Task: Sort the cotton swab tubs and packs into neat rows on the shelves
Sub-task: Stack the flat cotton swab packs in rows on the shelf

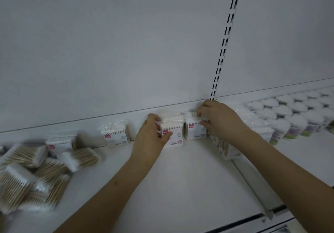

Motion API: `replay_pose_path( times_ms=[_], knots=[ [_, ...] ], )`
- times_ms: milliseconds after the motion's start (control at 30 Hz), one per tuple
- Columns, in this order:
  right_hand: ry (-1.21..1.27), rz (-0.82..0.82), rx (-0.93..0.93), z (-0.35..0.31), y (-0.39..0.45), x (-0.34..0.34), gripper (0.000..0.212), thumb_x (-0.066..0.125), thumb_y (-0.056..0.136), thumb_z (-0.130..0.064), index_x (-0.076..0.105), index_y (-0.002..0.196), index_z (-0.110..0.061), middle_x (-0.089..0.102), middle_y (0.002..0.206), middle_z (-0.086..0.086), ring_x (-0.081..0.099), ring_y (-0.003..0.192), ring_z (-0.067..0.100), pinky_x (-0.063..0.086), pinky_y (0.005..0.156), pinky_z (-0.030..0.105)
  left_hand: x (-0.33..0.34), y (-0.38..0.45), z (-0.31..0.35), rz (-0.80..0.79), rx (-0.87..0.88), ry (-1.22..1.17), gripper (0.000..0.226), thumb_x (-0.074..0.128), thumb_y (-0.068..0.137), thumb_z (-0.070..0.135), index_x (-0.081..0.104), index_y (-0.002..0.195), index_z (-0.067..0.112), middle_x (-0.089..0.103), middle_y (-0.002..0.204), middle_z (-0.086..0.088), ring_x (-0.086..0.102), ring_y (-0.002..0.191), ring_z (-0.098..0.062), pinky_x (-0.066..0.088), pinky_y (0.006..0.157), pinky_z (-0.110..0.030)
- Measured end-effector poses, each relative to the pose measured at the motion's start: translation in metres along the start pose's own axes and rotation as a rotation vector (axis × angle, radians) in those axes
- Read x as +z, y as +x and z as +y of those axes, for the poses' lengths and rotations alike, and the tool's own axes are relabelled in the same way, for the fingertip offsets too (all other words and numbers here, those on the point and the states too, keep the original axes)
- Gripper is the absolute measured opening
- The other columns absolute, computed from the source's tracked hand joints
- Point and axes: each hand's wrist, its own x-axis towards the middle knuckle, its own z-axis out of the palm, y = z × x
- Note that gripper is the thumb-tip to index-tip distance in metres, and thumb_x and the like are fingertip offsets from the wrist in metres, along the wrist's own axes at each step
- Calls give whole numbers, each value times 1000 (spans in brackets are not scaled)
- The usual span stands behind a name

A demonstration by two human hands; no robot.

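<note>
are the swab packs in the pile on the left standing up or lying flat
Lying flat. The pile of packs sprawls at mixed angles, sticks sideways, some overlapping, while the pack by the back wall stands upright, label forward.

even, soft, cool light; the white back panel [126, 43] looks flat grey and a little dim. shadows are faint, only a pale one under the arms on the shelf [180, 169]. no glare. the loose packs [32, 178] at lower left are smeared by motion blur. wide-angle bending tilts the slotted upright [225, 41] and curves the shelf edge.
</note>
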Motion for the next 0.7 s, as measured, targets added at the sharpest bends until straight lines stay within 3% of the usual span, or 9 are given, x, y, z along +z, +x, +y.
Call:
replay_pose_path(
  times_ms=[133,200,333,500,600,700],
  knots=[
    [-25,33,-23,3,3,-3,17,71,85,-15,70,102,-16,64,109,0,56,102,24,38,83,32,7,0,6,35,49,-31,40,79,83,22,48,108,19,57,96,2,63,73,-15,55,74,-37],
    [-39,30,-30,4,3,-4,16,71,85,-14,71,100,-16,64,107,0,56,101,25,38,83,33,11,0,7,49,59,-26,38,79,83,21,48,105,19,57,97,2,62,75,-16,54,74,-35],
    [-77,40,-49,6,2,-5,12,71,85,-14,71,96,-18,64,103,-1,56,98,24,34,81,31,12,0,7,46,34,-27,38,81,82,24,50,103,20,61,88,1,62,74,-13,47,66,-17],
    [-105,6,-45,2,5,-5,14,65,89,-16,69,102,-21,61,110,-3,53,102,21,31,80,28,10,1,8,35,-15,-25,42,81,82,25,48,106,19,63,77,-3,64,71,-18,51,65,-26],
    [-94,-54,-23,1,5,-6,18,62,91,-19,64,108,-21,58,115,-3,53,104,20,27,77,27,13,1,9,37,-38,-32,45,82,81,25,45,107,18,63,77,-6,63,71,-21,46,62,-20],
    [-53,-42,-8,-1,6,-13,20,65,90,-24,64,110,-21,57,118,-3,52,105,19,33,83,28,9,-4,9,29,-76,-72,51,83,79,29,44,111,20,62,85,0,65,75,-12,46,60,-14]
  ],
)
